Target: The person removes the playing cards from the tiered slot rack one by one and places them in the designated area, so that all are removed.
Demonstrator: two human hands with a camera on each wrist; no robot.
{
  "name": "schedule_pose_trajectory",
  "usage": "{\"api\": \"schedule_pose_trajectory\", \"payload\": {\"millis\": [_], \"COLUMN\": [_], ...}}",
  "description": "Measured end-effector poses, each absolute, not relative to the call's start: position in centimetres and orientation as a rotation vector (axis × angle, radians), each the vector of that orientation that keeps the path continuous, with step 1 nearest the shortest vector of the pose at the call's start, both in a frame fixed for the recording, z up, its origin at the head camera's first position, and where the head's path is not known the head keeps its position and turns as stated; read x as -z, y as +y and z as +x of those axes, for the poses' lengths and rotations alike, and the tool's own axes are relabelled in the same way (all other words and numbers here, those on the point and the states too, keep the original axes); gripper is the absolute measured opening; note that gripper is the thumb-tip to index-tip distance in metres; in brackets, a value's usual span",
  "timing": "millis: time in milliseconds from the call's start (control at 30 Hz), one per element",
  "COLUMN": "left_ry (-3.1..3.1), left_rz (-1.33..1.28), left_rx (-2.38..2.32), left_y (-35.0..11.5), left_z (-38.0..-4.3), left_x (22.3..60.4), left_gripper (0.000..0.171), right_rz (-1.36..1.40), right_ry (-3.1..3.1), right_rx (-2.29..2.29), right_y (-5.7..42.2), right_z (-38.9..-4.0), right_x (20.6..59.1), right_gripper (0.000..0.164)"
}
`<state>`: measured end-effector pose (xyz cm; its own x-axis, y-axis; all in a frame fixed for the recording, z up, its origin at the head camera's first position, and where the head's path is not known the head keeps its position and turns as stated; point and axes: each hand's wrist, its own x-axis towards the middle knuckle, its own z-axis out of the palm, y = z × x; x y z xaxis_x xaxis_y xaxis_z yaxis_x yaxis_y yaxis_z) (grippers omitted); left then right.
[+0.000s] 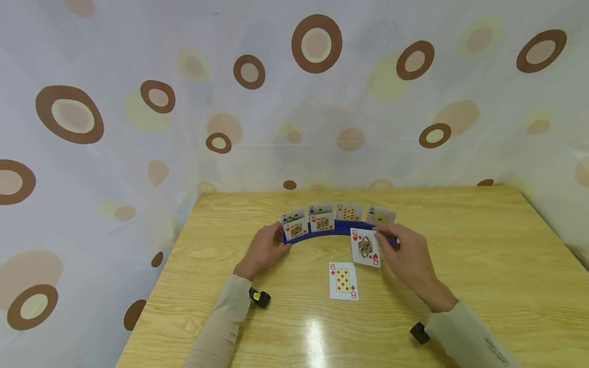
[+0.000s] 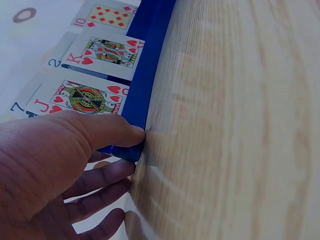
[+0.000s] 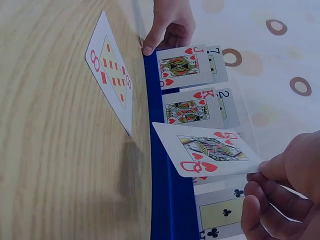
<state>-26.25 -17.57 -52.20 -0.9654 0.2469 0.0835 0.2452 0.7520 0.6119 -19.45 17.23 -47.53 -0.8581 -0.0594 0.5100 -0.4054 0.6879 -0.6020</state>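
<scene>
A curved blue card holder (image 1: 348,225) stands on the table with playing cards upright in it. My left hand (image 1: 266,250) grips its left end, thumb in front and fingers behind. Between thumb and fingers my right hand (image 1: 411,258) pinches the queen of hearts (image 1: 365,247) by its upper right corner, in front of the holder's right half. The jack of hearts (image 2: 87,95) and king of hearts (image 2: 112,52) fill front places, before a seven (image 1: 293,216) and a two (image 1: 317,208). Farther right are the ten of diamonds (image 1: 349,211) and a black ace (image 1: 381,215).
The eight of diamonds (image 1: 343,281) lies face up on the wooden table (image 1: 221,220), nearer me than the holder. A patterned sheet (image 1: 276,112) rises behind the table and at its sides. Small black devices sit at both wrists.
</scene>
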Motion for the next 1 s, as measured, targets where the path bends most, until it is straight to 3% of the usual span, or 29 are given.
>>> {"api": "schedule_pose_trajectory", "payload": {"millis": [367,1000], "left_ry": [2.921,2.936], "left_rz": [0.418,0.430], "left_rx": [-1.008,-1.026], "left_y": [-17.6,-17.6], "left_z": [-25.9,-26.4], "left_x": [52.0,52.3], "left_gripper": [0.033,0.034], "right_rz": [0.264,0.215], "right_ry": [-2.741,-2.981], "right_rx": [-1.008,-0.959], "right_y": [19.4,19.8], "right_z": [-18.0,-18.6], "right_x": [48.8,51.1], "right_gripper": [0.017,0.011]}}
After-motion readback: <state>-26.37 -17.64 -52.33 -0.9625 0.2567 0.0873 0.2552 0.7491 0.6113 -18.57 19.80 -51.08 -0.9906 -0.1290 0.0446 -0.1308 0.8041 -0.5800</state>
